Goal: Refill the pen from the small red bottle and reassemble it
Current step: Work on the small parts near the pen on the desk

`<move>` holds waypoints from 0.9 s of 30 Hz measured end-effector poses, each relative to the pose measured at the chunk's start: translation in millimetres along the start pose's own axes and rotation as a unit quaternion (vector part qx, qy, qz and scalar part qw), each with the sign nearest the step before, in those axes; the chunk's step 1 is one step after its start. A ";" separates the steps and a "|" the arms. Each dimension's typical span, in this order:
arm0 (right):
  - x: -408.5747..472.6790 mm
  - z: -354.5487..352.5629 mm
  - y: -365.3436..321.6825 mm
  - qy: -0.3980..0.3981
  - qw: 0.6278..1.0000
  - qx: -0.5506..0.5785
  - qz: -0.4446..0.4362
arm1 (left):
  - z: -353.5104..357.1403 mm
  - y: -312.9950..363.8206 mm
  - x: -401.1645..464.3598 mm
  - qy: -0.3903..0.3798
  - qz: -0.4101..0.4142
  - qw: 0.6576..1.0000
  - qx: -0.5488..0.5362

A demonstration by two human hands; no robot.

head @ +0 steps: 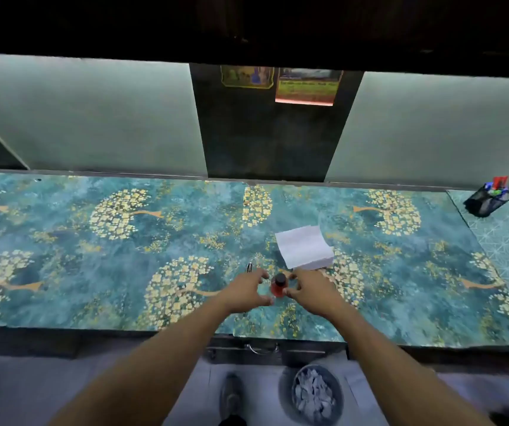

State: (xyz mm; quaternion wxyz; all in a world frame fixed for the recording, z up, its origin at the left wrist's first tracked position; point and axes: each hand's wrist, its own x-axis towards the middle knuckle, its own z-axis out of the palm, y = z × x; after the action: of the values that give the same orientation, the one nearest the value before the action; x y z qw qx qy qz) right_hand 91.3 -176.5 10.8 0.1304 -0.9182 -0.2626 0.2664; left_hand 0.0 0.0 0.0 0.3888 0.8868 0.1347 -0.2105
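Both open hands, left hand (248, 292) and right hand (310, 289), flank the small red bottle (278, 285), likely light, tippy glass; grip its body low.

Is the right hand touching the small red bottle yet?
Cannot tell. In the head view the right hand's fingertips sit at the bottle's edge; blur hides any contact or gap.

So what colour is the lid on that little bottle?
Dark, nearly black, on the red bottle; the head view shows it.

Small red bottle (278, 285) upright on patterned desk (93, 241), between two open hands: left (248, 292), right (311, 290).
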 end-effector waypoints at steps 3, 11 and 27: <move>17.8 7.9 -8.2 0.017 0.999 0.016 0.026 | 4.2 -6.3 17.5 -0.011 -0.033 0.999 -0.031; 42.5 14.3 -24.9 0.028 0.998 -0.032 0.038 | 15.8 -5.1 49.2 0.045 -0.036 0.996 -0.063; 64.7 2.8 -0.6 -0.055 0.974 -0.117 -0.188 | 43.1 -12.1 71.5 0.084 -0.065 0.982 -0.158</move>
State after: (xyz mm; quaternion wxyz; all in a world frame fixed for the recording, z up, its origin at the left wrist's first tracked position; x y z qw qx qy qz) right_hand 136.1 -140.0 -18.4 0.0550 -0.8451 -0.4665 0.2552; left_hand 46.1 -18.8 -68.1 0.4968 0.8180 0.2557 -0.1366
